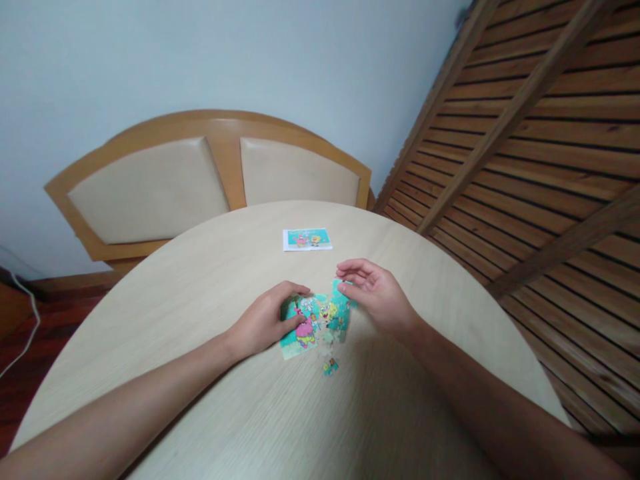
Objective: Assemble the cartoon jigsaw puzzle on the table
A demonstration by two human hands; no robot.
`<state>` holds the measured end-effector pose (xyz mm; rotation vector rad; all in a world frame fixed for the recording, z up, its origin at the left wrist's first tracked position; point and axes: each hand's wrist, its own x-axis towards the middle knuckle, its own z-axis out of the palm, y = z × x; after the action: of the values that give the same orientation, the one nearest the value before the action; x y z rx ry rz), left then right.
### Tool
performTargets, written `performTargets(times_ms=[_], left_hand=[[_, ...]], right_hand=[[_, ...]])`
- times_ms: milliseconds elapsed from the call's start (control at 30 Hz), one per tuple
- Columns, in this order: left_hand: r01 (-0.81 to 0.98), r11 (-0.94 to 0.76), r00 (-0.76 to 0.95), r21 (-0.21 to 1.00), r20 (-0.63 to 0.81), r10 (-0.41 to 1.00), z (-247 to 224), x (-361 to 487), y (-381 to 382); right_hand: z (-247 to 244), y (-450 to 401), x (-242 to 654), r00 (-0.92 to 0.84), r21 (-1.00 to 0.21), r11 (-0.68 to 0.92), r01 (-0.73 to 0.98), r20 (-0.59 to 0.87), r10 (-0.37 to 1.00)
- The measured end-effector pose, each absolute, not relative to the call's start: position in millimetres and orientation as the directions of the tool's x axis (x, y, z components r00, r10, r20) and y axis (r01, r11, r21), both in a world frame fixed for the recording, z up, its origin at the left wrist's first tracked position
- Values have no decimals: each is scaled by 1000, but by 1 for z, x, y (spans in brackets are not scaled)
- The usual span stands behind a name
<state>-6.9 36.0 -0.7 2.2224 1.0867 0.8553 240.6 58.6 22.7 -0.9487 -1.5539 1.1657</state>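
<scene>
A partly joined jigsaw puzzle [336,321] with cartoon figures on a teal ground lies on the round table. My left hand [267,320] rests on its left side, thumb and fingers apart, the thumb lying over the pink figure. Over the upper right corner is my right hand [373,290], its fingers slightly bent and apart from the thumb. The thumb tip meets or nearly meets the puzzle there; I cannot make out any piece in that hand. Just below the puzzle's lower edge lies a small loose cluster of puzzle pieces [330,366].
A small picture card [307,239] with a similar cartoon scene lies farther back on the pale wooden table [215,427]. Behind the table stands a bench back with cream panels [155,190]. A slatted wooden screen [550,167] rises at the right.
</scene>
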Motion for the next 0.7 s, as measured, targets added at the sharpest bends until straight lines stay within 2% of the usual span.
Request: performTargets(times_ms=[133,300,433,533,633,700], left_hand=[[426,-474,415,770,299,859,-2,-4,34],[339,-514,373,788,389,842,0,-4,31],[271,-590,345,760,496,797,7,-1,26],[231,-643,325,730,565,758,9,2,22],[200,-671,306,714,605,735,9,4,20],[194,-664,295,722,603,741,8,5,20]], right_hand=[[20,59,240,-278,-960,257,108,220,935],[15,51,232,-368,-936,259,239,159,916],[15,38,225,-501,-786,441,434,196,843],[13,28,220,-604,-666,530,524,149,783],[7,24,215,-618,-611,574,545,170,767],[6,24,212,-606,-622,595,510,232,761]])
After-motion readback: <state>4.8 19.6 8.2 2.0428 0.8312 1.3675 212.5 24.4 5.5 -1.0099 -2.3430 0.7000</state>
